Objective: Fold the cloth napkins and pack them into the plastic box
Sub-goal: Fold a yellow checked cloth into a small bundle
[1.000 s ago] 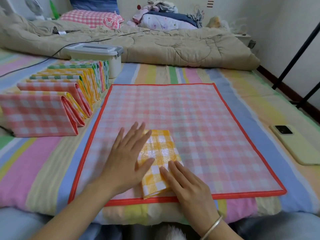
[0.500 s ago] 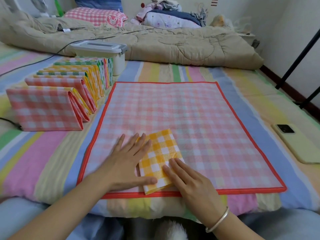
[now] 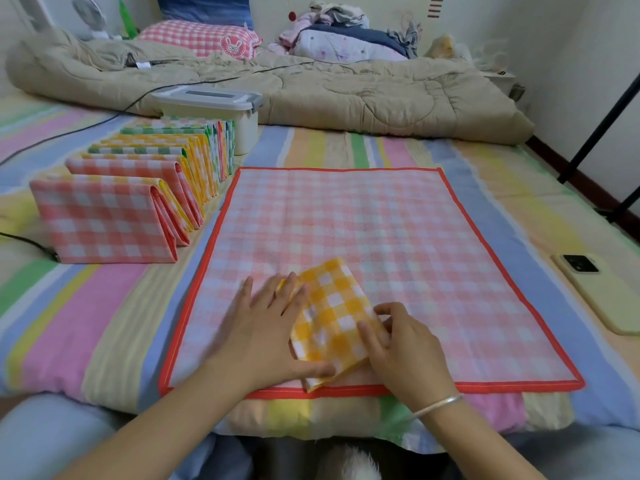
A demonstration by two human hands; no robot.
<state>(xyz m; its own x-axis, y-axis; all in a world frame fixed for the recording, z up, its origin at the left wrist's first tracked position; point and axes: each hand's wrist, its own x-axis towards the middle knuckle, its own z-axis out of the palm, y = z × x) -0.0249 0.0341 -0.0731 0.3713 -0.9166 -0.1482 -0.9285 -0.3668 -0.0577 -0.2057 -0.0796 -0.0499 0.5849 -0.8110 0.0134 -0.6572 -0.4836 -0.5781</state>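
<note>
A small folded yellow checked napkin [image 3: 334, 317] lies tilted near the front edge of a large pink checked cloth with a red border [image 3: 381, 237]. My left hand [image 3: 266, 334] rests on the napkin's left side, thumb under its front corner, fingers on its far corner. My right hand [image 3: 405, 344] pinches the napkin's right edge, fingers curled. A row of folded napkins [image 3: 138, 188] in pink, yellow and green stands at the left. Behind it sits the white plastic box [image 3: 211, 112] with its lid on.
A phone [image 3: 602, 292] in a pale case lies at the right on the striped sheet [image 3: 69, 323]. A beige quilt [image 3: 346, 95] and pillows lie along the back. A black cable [image 3: 52, 136] crosses the left side. Black stand legs [image 3: 602, 123] rise at the right.
The napkin has turned more clockwise under my hands. My right hand has gone from flat on it to curled, pinching its right edge. My left hand's fingers now grip the left side.
</note>
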